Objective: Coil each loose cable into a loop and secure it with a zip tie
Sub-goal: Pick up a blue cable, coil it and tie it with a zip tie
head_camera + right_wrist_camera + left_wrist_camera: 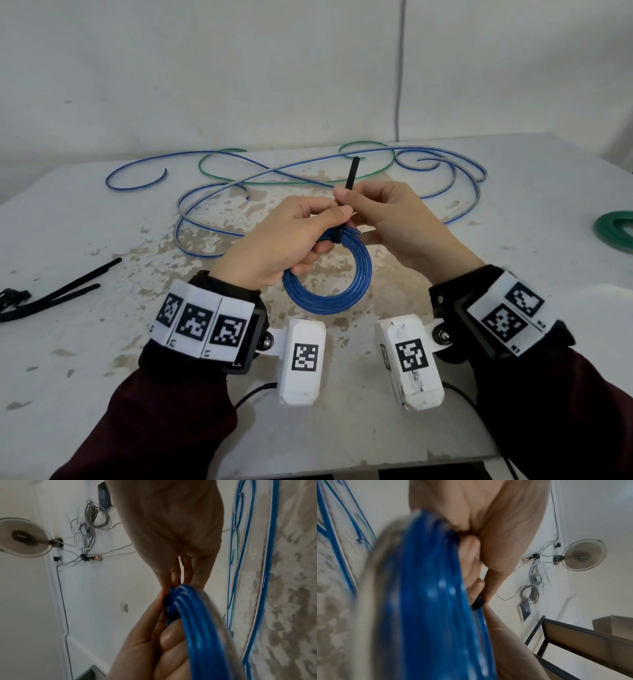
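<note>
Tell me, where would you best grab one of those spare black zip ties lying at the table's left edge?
Pinch a spare zip tie near its free right tip, coming from above: the tips splay apart there, while the left ends bunch together.

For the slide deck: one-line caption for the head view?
Left hand holds blue cable coil while right hand pulls black zip tie around it.

We see the coiled blue cable (329, 294) sheathed in glossy, smooth plastic; the black zip tie (350, 178) looks matt plastic. At nine o'clock, spare ties (68, 291) look alike. The table (102, 359) wears chipped, rough white paint.
</note>
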A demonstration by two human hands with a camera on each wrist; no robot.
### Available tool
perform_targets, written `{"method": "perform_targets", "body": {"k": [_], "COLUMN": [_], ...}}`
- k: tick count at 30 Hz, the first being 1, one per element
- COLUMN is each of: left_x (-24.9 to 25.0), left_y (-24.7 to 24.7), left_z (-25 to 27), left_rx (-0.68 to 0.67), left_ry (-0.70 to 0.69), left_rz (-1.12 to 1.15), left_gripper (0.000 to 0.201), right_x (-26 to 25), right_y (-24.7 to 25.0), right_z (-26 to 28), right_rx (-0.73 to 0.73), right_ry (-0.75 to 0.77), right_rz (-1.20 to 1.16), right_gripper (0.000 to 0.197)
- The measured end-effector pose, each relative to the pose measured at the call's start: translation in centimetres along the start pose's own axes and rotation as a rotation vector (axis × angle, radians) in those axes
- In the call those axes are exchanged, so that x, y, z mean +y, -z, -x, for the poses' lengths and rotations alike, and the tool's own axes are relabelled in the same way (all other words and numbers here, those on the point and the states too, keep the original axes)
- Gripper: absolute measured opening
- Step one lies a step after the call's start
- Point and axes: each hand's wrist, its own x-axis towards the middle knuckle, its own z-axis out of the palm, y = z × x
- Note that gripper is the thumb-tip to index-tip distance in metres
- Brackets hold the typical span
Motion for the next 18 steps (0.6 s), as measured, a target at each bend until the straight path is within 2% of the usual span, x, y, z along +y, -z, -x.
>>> {"method": "perform_targets", "body": {"k": [11, 18], "left_x": [0.24, 0.37], "left_y": [-0.09, 0.03], "left_z": [0.39, 0.44], "left_rx": [0.130, 0.127], "left_ry": [-0.095, -0.061], "left_rz": [-0.182, -0.210], "left_gripper": [0.032, 0.030], "right_x": [0.64, 0.84], "right_y": [-0.32, -0.57], "right_z": [-0.44, -0.48], "right_rx": [0.132, 0.132], "right_ry": [0.190, 0.136], "right_rz": [0.217, 0.139], "right_gripper": [0.034, 0.033]}}
